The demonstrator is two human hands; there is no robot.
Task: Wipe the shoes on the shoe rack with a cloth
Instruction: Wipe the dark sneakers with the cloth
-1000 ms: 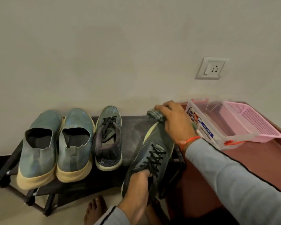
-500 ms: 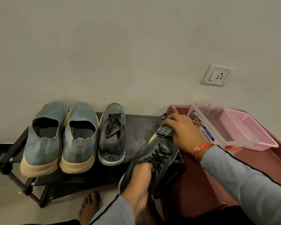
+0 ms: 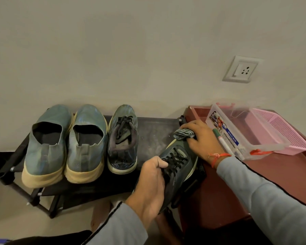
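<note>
My left hand grips the heel end of a dark laced sneaker, holding it tilted over the right end of the black shoe rack. A grey striped cloth is bunched under the fingers of my right hand, pressed on the sneaker's toe. On the rack stand a pair of blue slip-on shoes with cream soles and the matching dark laced sneaker.
A dark red table adjoins the rack on the right, carrying a clear plastic box and a pink basket. A wall socket sits above. A bare foot shows below the rack's front edge.
My right hand with the cloth slid back along the sneaker's toe toward the laces, then forward to the toe tip. My left hand keeps its grip.
</note>
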